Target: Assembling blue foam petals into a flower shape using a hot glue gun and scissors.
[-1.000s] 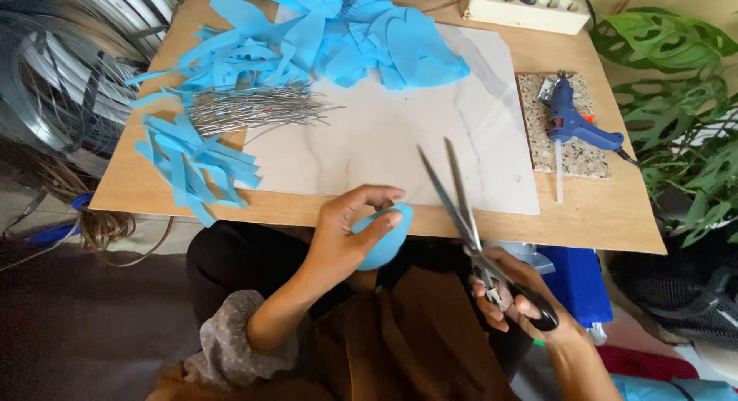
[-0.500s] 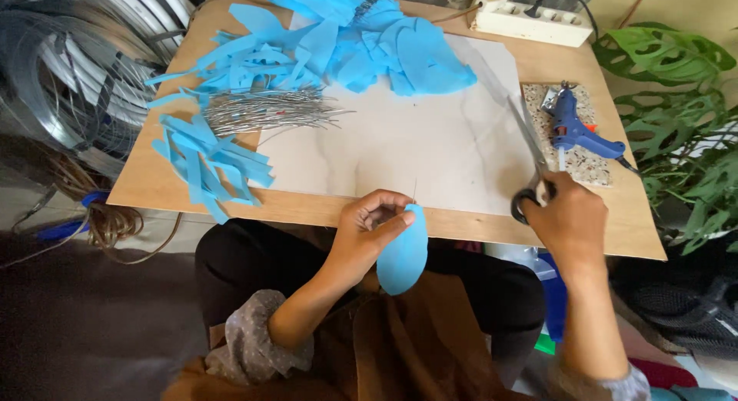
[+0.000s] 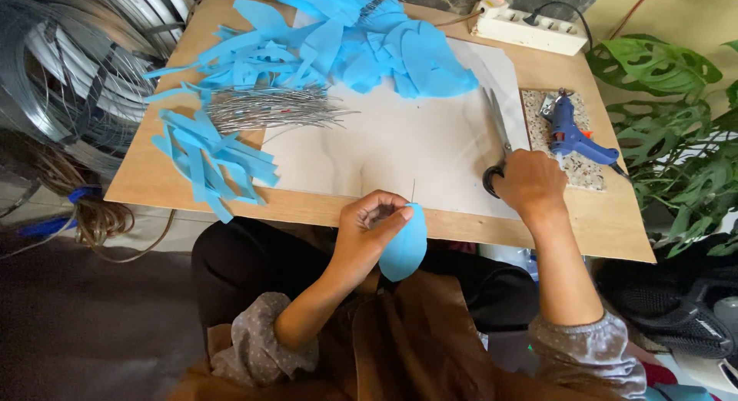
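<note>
Your right hand [image 3: 530,182] has lowered the scissors [image 3: 496,132] onto the counter [image 3: 607,224], grip closed on the handles. Your left hand [image 3: 369,228] pinches the blue foam petal [image 3: 405,247] at the counter's near edge.

Low rectangular wooden board table [image 3: 177,187]. Large white paper sheet [image 3: 392,151] at centre. At 12 o'clock, heap of light-blue foam cut-outs [image 3: 361,47]. At 10 o'clock, bundle of thin grey metal wires [image 3: 269,109]; at 9, loose blue foam strips [image 3: 204,159]. White plastic power strip [image 3: 530,30] at 1 o'clock. At 3 o'clock, speckled stone tile [image 3: 573,166] carrying a blue glue gun [image 3: 573,132].
</note>
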